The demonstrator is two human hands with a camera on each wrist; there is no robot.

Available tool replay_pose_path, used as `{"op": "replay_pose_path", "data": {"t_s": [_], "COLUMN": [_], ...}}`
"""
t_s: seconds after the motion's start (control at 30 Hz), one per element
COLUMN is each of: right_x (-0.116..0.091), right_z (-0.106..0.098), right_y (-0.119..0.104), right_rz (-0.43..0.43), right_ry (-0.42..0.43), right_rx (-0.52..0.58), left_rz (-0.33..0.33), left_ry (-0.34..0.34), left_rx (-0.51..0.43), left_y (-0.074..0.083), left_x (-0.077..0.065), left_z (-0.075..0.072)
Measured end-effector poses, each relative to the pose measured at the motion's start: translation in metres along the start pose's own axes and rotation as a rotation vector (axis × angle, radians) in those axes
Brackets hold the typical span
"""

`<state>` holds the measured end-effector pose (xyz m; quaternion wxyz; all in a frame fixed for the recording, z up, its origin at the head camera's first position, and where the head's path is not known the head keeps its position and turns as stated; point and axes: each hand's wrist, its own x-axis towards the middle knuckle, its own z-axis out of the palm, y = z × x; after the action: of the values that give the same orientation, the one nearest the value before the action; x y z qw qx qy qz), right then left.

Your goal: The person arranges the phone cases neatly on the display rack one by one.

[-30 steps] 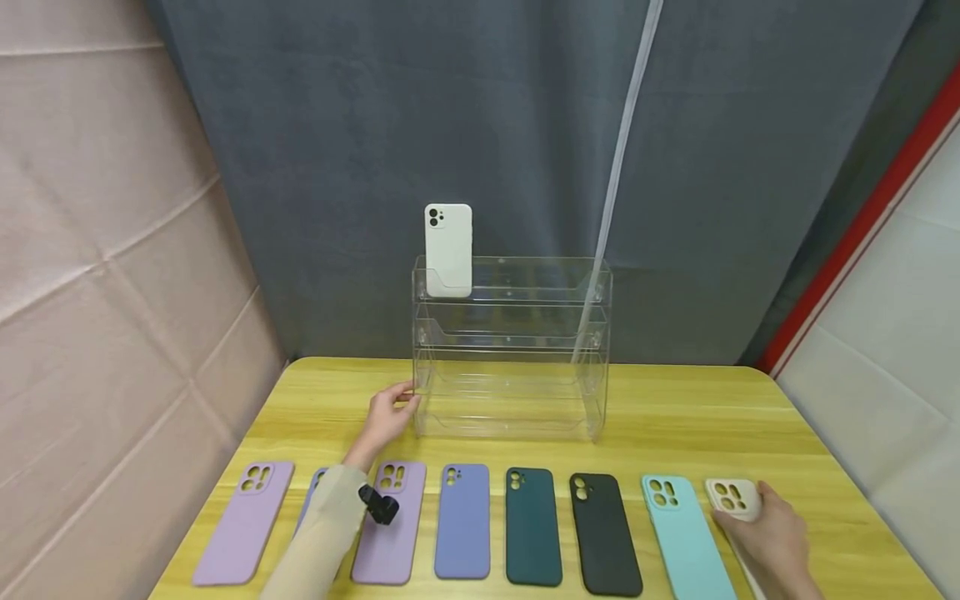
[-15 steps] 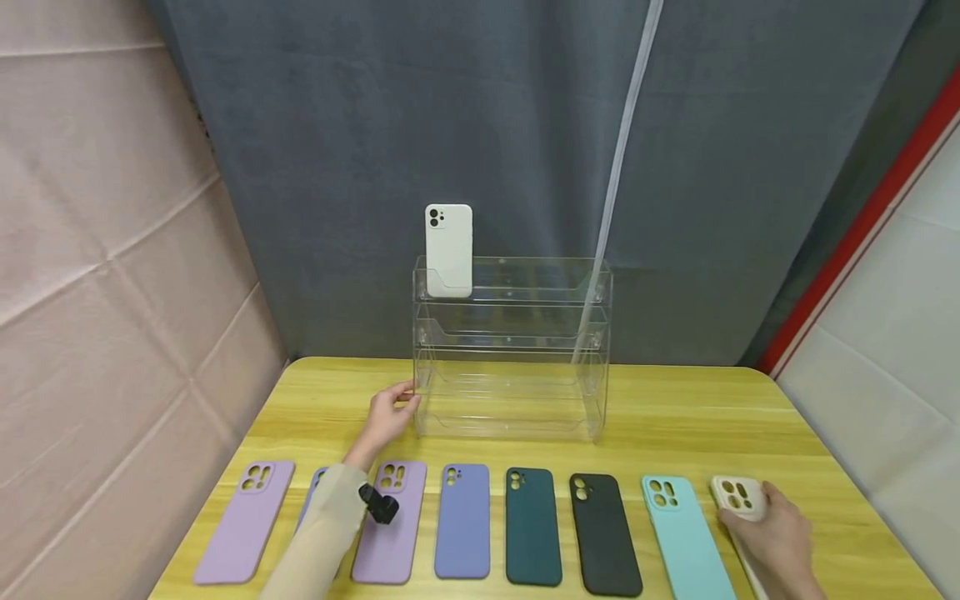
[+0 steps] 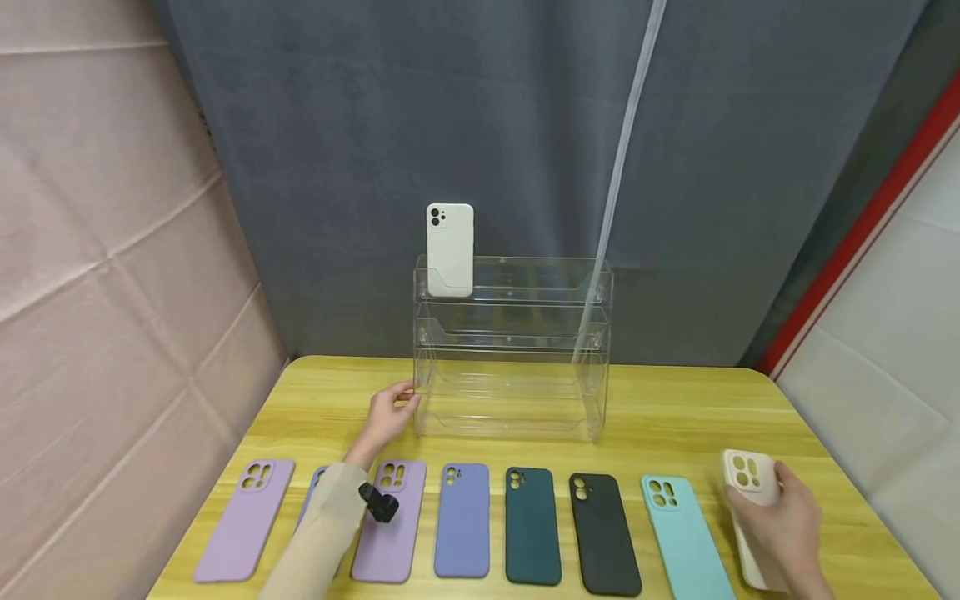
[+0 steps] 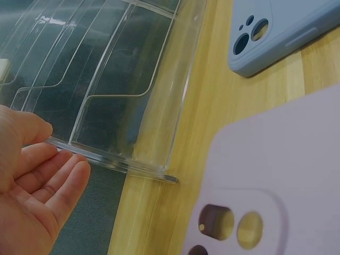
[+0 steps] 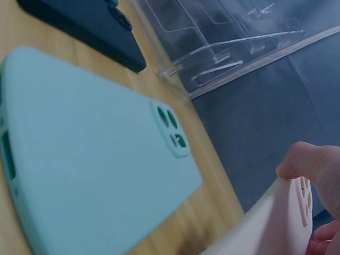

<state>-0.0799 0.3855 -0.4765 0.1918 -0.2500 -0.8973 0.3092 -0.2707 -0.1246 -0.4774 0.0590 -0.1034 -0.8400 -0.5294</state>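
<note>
My right hand (image 3: pixel 783 517) grips a cream phone case (image 3: pixel 752 487) by its sides, thumb on the left edge. Tilted up beside the turquoise case (image 5: pixel 101 149), it shows its camera cutouts near the top. A clear acrylic display rack (image 3: pixel 510 427) with stepped tiers stands at the back of the table. At its lower left side my left hand (image 3: pixel 390 412) holds the side panel's edge, thumb on one face and fingers on the other. In the rack's top tier, at the left, stands a white phone case (image 3: pixel 450 250).
A row of phone cases lies along the table front: lilac (image 3: pixel 243 525), another lilac (image 3: pixel 397 533), periwinkle (image 3: pixel 462 525), dark teal (image 3: pixel 533 529) and black (image 3: pixel 606 537). The left sleeve (image 3: pixel 318 533) partly covers a blue case (image 3: pixel 309 492). A grey curtain (image 3: pixel 360 167) hangs behind the table.
My right hand has raised the cream case from its place in the row, slightly up and to the right. The left hand stays at the rack.
</note>
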Motion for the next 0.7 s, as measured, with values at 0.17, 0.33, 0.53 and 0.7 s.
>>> {"op": "replay_pose_path", "data": {"t_s": [0.17, 0.33, 0.53, 0.7], "right_x": [0.002, 0.007, 0.015, 0.023], "right_z": [-0.003, -0.007, -0.011, -0.015], "right_y": [-0.014, -0.03, -0.05, -0.068], "right_rz": [-0.025, -0.055, -0.095, -0.18], "right_ry": [0.041, 0.08, 0.107, 0.141], "right_rx": [0.032, 0.065, 0.088, 0.115], "left_rz": [-0.003, 0.008, 0.013, 0.028], "left_ry": [-0.012, -0.004, 0.002, 0.003], "left_rx": [-0.008, -0.007, -0.001, -0.001], "left_y": [-0.001, -0.002, -0.003, -0.004], "left_x": [0.0, 0.0, 0.0, 0.001], "left_z": [-0.001, 0.0, -0.001, 0.0]}}
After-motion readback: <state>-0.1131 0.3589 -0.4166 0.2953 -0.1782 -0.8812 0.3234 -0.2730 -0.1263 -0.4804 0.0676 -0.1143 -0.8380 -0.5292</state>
